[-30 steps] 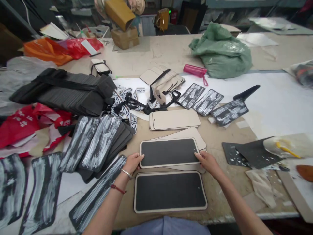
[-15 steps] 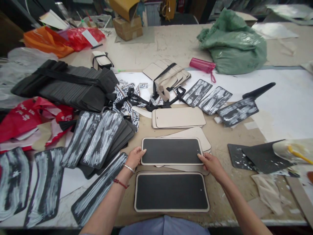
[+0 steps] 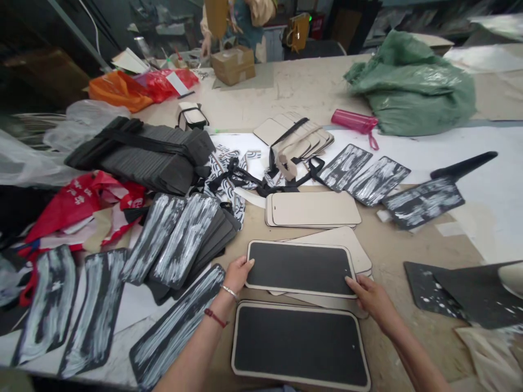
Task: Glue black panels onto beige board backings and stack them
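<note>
A black panel with a beige border (image 3: 300,268) is held flat by its two short ends. My left hand (image 3: 237,275) pinches its left end, and my right hand (image 3: 365,294) grips the lower right corner, thumb on top. Beige panels (image 3: 347,245) lie partly under it. Nearer to me rests a second bordered black panel (image 3: 300,344). Beyond the held one is a small stack of beige panels (image 3: 314,208). Black panels streaked with white (image 3: 186,239) lie left of my left hand, and others (image 3: 378,179) lie farther back on the right.
A strapped stack of dark panels (image 3: 143,155) and a red bag (image 3: 90,201) are at the left. Behind stand a cardboard box (image 3: 232,65), a pink case (image 3: 354,121) and a green sack (image 3: 417,90). Another person (image 3: 245,32) is across the table.
The view has shifted, so the table items appear farther right and lower. Another person has come into view at the back. Both hands still hold the same panel.
</note>
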The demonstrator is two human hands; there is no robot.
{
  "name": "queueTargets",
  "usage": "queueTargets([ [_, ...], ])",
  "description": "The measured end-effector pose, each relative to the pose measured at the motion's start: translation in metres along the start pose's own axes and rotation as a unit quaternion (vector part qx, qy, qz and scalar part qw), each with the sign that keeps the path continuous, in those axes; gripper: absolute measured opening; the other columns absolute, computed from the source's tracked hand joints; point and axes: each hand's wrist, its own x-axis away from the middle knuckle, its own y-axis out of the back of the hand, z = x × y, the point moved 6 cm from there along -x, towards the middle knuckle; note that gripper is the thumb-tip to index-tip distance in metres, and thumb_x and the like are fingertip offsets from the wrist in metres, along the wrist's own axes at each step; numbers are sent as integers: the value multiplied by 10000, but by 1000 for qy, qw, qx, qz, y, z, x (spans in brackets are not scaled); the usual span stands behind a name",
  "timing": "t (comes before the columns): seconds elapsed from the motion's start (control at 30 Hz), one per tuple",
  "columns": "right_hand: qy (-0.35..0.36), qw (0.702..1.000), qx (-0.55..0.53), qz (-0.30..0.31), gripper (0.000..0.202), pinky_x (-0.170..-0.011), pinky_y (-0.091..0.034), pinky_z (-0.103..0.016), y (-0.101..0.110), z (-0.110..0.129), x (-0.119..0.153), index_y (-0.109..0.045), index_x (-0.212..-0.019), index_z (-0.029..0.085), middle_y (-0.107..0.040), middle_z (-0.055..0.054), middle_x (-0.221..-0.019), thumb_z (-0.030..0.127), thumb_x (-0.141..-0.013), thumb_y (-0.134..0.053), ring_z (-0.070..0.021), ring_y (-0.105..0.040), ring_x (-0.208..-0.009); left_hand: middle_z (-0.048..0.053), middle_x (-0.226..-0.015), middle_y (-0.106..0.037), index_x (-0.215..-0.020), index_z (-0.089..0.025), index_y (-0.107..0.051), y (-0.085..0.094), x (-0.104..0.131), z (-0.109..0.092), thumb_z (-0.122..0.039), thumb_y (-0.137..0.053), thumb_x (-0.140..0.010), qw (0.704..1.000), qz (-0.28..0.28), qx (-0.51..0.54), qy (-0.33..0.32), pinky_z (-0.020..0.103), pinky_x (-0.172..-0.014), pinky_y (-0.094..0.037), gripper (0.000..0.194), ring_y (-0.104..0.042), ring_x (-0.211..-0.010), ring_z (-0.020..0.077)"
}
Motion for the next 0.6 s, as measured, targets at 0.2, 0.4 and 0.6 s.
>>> queueTargets([
  [0.2, 15, 999, -33, -29, 383, -377, -276, -217, 3, 10, 9, -323, -555, 222, -300, 86, -417, 563, -633, -478, -79, -340, -350, -57, -472, -470, -526, -165, -453, -1, 9, -14, -478, -634, -520, 999, 27, 13, -29, 209, -487, -357, 362, -426, -482, 88],
  [0.4, 43, 998, -12, -41, 389, -407, -277, -215, 14, 20, 53, -337, -545, 211, -327, 75, -425, 541, -690, -482, -77, -346, -389, -49, -500, -490, -593, -163, -520, 15, 51, -14, -476, -621, -576, 998, 32, 5, -54, 221, -534, -399, 329, -474, -539, 110],
  [0.6, 7, 1000, 9, -9, 372, -428, -293, -225, 4, -12, 117, -350, -555, 214, -327, 71, -438, 531, -705, -475, -88, -347, -405, -20, -565, -553, -618, -170, -555, 33, 118, 30, -480, -602, -597, 1000, 0, -13, 0, 243, -568, -434, 315, -513, -597, 139],
])
